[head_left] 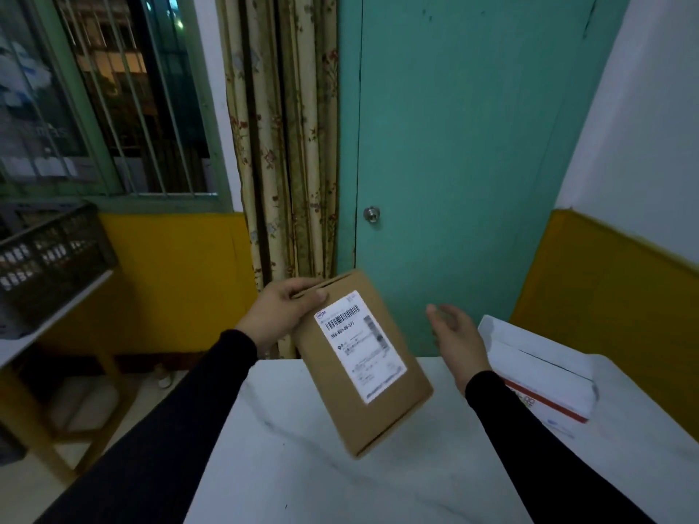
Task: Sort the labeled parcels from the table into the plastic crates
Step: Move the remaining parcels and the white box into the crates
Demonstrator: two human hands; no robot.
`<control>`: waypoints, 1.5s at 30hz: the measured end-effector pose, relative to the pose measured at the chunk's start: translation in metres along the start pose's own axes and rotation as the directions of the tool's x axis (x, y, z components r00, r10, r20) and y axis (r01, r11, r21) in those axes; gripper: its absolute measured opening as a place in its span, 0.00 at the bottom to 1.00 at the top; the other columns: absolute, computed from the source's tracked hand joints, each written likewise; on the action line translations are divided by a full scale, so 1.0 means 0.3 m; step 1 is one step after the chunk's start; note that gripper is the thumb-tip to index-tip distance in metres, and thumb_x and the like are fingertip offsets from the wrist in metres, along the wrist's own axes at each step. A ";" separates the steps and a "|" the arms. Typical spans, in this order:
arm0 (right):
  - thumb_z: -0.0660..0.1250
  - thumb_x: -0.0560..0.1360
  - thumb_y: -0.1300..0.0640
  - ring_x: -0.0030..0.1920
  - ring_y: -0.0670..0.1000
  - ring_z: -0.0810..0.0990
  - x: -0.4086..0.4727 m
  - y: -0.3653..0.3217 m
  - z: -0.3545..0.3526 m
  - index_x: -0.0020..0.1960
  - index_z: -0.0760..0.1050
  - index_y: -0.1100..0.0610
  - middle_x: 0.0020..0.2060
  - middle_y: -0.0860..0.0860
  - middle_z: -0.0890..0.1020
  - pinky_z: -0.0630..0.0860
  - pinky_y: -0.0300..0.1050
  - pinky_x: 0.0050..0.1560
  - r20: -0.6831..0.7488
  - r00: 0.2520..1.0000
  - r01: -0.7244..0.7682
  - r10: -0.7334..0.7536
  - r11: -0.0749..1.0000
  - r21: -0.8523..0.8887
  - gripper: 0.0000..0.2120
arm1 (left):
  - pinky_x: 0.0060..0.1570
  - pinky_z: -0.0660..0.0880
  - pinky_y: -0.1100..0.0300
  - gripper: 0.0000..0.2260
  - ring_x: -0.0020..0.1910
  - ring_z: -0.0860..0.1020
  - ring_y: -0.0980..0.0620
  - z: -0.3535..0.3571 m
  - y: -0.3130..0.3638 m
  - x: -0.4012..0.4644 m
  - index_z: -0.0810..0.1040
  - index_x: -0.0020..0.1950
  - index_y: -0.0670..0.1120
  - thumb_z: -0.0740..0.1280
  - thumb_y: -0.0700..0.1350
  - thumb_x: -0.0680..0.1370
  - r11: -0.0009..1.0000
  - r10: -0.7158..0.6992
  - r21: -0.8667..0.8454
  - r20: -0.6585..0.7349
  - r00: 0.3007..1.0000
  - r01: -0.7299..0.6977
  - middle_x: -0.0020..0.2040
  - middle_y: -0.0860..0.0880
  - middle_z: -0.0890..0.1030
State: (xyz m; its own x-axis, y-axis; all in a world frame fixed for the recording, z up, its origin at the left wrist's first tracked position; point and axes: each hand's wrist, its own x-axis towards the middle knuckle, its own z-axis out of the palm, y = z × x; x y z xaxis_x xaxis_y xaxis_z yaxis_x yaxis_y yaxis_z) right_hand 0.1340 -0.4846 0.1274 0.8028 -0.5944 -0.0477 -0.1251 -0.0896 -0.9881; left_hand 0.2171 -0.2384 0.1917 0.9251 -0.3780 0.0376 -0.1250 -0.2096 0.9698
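Note:
My left hand (281,312) grips the top corner of a flat brown cardboard parcel (340,402), thumb on its front face. The parcel hangs tilted above the white table (302,467), and its white shipping label with a barcode faces me. To the right of the parcel my right hand (455,334) hovers with fingers relaxed and spread, touching nothing. A black plastic crate (53,262) stands on a lower table at the far left.
A white box with a red stripe (541,376) lies on the table's right side. Behind the table are a teal door (454,145) and a flowered curtain (287,145). A wooden stool (87,402) stands under the left table.

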 end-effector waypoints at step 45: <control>0.58 0.83 0.48 0.55 0.40 0.81 -0.090 -0.115 0.134 0.72 0.66 0.38 0.57 0.38 0.81 0.79 0.36 0.48 0.363 0.920 0.054 -0.150 0.963 0.263 0.18 | 0.51 0.76 0.60 0.18 0.56 0.78 0.57 0.106 0.005 -0.128 0.64 0.73 0.61 0.59 0.54 0.82 0.984 -0.017 -0.176 -0.310 0.951 -0.039 0.64 0.53 0.76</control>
State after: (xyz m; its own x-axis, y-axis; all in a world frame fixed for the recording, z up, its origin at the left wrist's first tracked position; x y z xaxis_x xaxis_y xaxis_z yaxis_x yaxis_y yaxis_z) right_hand 0.1400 -0.4333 0.1568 0.9686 -0.2433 0.0516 0.0760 0.0919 -0.9929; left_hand 0.1700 -0.2529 0.1841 0.9927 -0.0761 0.0936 -0.0963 -0.0325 0.9948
